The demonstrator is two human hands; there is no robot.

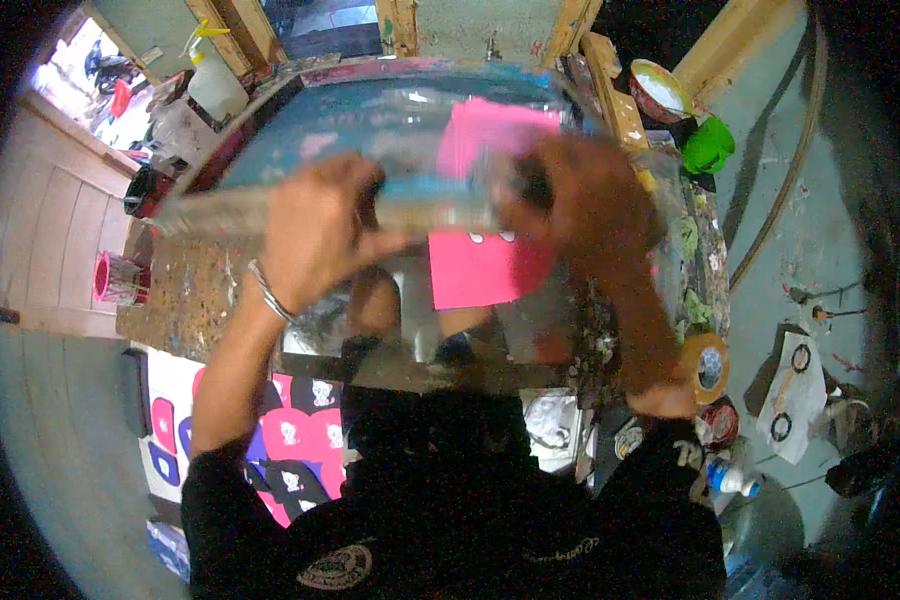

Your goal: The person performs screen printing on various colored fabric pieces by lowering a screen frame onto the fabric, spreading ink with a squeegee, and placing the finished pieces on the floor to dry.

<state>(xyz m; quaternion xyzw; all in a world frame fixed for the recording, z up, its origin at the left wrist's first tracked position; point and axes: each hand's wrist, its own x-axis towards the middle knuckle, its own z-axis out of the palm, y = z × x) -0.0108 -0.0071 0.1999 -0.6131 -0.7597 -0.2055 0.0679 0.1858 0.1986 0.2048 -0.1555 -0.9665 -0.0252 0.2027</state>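
A screen printing frame (432,214) with a blue-stained mesh is tilted, its near bar raised above the work surface. My left hand (313,212) is closed round the left part of that bar, thumb toward the middle. My right hand (602,205), smeared by motion, is closed at the bar's right part; its fingertips are hard to make out. Beneath the bar lies a bright pink piece of fabric (478,277) with small white print marks at its far edge. It rests on a glossy, reflecting plate (415,335). More pink shows through the mesh farther back.
Pink and black printed pieces (295,435) lie low on the left. A spray bottle (215,88) stands at the back left, a pink cup (120,278) at the left edge. On the right are a bowl (660,90), a green container (708,146) and a tape roll (708,366).
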